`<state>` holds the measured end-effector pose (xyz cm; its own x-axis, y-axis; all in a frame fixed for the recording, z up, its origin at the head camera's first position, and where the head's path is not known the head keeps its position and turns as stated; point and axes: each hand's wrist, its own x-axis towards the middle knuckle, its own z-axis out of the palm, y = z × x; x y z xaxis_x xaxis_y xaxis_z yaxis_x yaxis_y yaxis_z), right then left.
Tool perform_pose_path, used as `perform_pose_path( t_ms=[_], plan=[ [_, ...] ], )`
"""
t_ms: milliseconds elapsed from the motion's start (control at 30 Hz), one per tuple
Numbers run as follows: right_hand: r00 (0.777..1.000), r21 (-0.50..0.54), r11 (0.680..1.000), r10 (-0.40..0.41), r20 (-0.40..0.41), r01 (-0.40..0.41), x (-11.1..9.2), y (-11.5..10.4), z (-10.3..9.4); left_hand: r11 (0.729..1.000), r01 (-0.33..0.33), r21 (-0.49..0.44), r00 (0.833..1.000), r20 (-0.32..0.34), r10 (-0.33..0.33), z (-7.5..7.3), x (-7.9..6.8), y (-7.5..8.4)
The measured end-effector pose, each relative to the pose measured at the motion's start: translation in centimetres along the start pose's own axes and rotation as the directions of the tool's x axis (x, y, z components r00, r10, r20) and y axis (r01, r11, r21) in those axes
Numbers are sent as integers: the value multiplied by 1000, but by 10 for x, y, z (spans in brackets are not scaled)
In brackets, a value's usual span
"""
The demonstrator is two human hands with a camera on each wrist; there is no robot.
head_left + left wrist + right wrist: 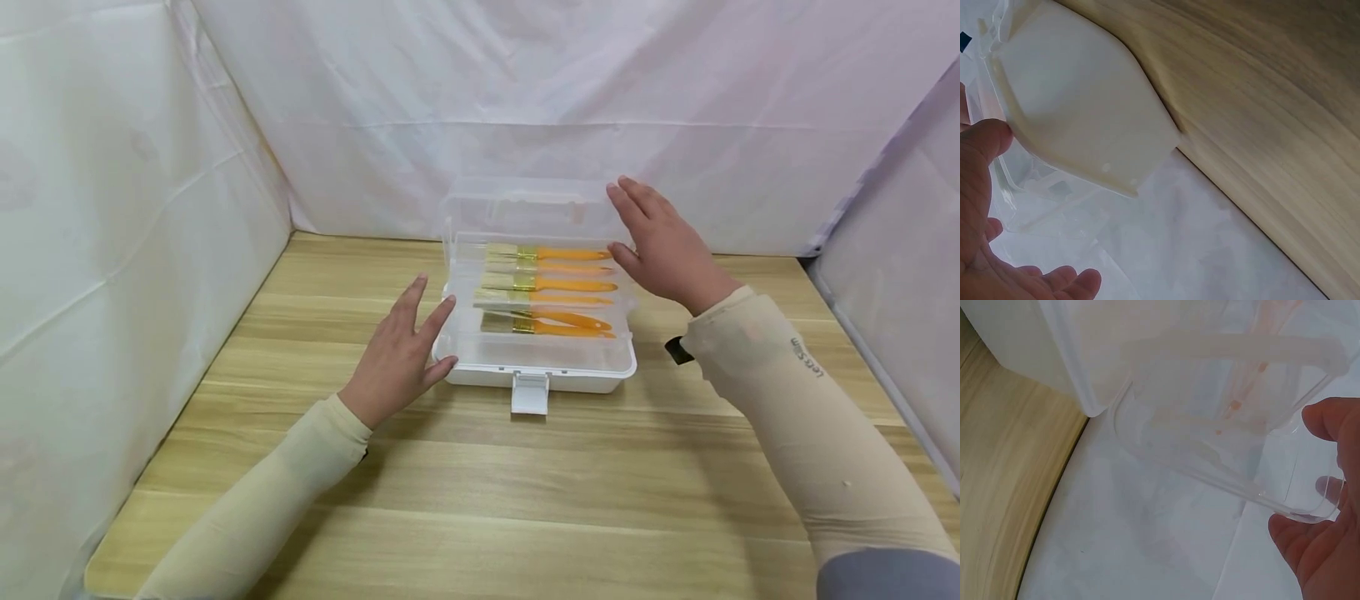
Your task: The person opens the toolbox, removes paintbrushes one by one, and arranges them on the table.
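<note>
A clear plastic box [529, 382] with a white rim stands on the table, its see-through lid [517, 190] raised at the back. Inside lie several paintbrushes [576, 285] with orange handles, pale bristles pointing left. My left hand [397, 354] is at the box's left side, fingers spread; in the left wrist view its thumb [999, 139] meets the box's rim. My right hand [663, 246] reaches to the lid's right edge with straight fingers. In the right wrist view, the lid's corner [1310, 517] lies between its thumb and fingers, with part of a finger showing through the plastic.
A white latch [530, 394] hangs down at the front of the box. The wood-grain table [480, 500] extends around it. White cloth walls [420, 92] close in the back and both sides.
</note>
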<state>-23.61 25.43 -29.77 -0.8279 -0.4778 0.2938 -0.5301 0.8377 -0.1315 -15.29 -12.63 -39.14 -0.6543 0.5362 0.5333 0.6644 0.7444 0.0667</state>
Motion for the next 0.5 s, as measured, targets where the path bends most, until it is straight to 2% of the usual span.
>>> perform_pose_path(
  t_ms=[233,500],
  plan=[
    [997,-11,999,-38,-73,37,4,9,3,1000,9,-6,1000,10,-9,1,0,-1],
    [991,66,998,27,-132,-18,5,17,11,1000,14,-13,1000,14,-14,4,-2,0]
  ],
)
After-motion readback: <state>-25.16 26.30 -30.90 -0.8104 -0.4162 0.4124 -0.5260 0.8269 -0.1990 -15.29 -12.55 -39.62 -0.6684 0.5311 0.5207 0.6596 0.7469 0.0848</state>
